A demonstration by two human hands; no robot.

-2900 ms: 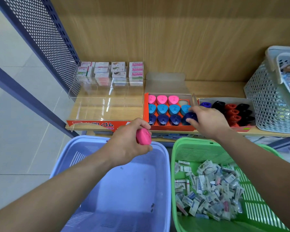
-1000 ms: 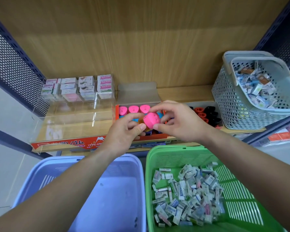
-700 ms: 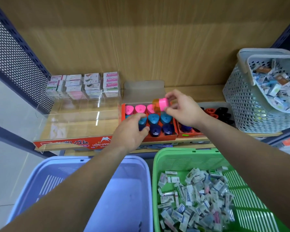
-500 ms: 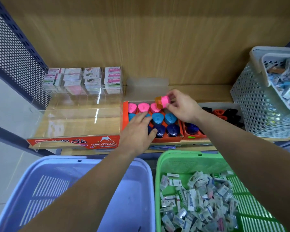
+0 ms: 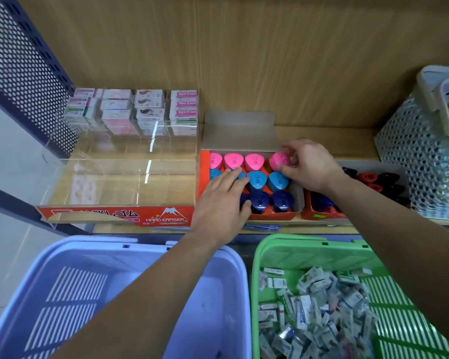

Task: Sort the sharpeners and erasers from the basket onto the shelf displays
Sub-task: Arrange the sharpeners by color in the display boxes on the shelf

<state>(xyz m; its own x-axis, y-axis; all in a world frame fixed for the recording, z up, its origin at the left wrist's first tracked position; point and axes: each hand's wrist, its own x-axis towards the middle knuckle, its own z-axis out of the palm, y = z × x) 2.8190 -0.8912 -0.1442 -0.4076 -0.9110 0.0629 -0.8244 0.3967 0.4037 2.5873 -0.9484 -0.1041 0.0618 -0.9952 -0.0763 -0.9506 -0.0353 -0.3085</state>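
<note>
R hand (image 5: 310, 168), fingertip pinch on pink sharpener (image 5: 278, 159), back-R corner of box (image 5: 278, 216)

A wood-grain back panel (image 5: 244, 60) fills the upper view. Left of it stands a dark perforated metal side panel (image 5: 18, 68), with pale floor tiles (image 5: 5, 177) beyond that. At the back panel's lower right sits a grey perforated basket (image 5: 410, 161).

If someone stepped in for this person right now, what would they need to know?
Left hand: flat on the blue sharpeners in the orange box.
Right hand: pinching the fourth pink sharpener at the back-right slot.
Done: the visible slots look filled.
Left: let go, then move the erasers from the green basket into the clear display.
</note>
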